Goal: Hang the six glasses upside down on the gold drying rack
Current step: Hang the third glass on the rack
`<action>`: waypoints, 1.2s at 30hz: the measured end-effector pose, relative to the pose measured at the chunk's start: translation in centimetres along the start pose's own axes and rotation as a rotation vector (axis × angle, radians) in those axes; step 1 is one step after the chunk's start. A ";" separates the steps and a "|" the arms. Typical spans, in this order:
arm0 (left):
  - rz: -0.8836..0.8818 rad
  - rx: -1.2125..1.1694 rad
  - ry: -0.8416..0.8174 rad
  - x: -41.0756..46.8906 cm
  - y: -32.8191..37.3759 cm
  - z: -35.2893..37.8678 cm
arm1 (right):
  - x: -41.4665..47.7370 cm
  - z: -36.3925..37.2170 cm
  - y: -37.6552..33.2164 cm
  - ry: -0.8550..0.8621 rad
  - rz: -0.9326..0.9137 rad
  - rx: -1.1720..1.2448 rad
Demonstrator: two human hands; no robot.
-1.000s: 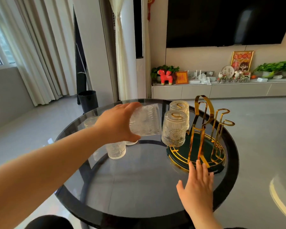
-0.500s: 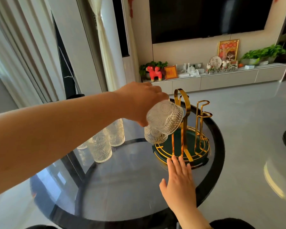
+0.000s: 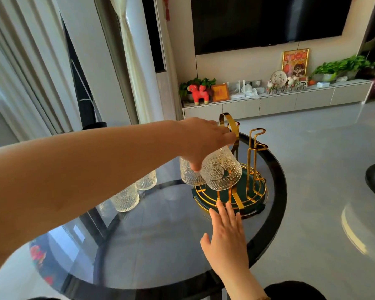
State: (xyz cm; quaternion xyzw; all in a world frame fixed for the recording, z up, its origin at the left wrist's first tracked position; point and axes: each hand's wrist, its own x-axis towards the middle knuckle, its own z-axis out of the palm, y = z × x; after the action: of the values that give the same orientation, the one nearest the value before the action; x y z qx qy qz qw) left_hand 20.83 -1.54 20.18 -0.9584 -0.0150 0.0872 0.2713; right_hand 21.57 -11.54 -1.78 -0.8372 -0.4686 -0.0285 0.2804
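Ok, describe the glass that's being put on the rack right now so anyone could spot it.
On the round glass table stands a gold drying rack on a dark green base. The glass is at the rack's left side, upside down under the left hand. Unlike the upright glasses farther left, it is gripped by its base.

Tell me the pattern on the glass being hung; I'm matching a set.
Clear embossed glass with round sunburst medallions above vertical ribbing, clearest in the head view.

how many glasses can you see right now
4 clear. One upside down in the left hand, glass, over the rack; one behind it; two upright on the table. The arm may hide others.
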 end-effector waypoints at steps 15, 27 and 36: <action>-0.028 -0.461 -0.009 1.4 0.8 1.9 | -0.2 -0.1 0.1 0.031 -0.007 0.051; -0.163 -0.776 0.075 0.4 0.7 3.7 | -0.5 -0.7 0.6 0.242 0.156 0.152; -0.191 -0.805 0.086 -0.9 -0.6 4.6 | -0.6 -0.7 0.8 0.159 0.063 0.065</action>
State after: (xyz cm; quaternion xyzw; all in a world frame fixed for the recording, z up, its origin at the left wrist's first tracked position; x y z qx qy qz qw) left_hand 19.20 1.29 16.79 -0.9851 -0.1252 0.0086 -0.1177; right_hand 21.99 -12.64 -1.75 -0.8371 -0.4190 -0.0705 0.3445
